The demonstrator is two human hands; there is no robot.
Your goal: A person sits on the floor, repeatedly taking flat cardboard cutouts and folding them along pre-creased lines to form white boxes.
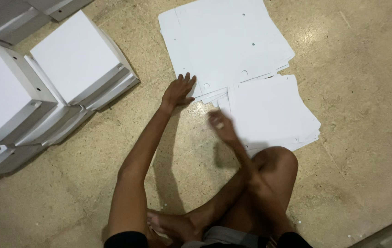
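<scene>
Left hand [178,90] lies flat, fingers spread, on the near edge of the cardboard sheets [226,43], blurry right hand [221,125] (can't tell its grip) beside the smaller stack [271,110], bare floor [356,138] all around.

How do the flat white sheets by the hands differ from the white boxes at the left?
The flat sheets lie unfolded in two loose, fanned stacks on the floor; the folded boxes stand assembled, with raised sides and lids. The sheets show their cut outlines and several punched holes across the face; the boxes show only a hole or two on a side wall. The left hand touches the sheets; no hand touches the boxes. The right hand is blurred. Both are plain white card.
</scene>
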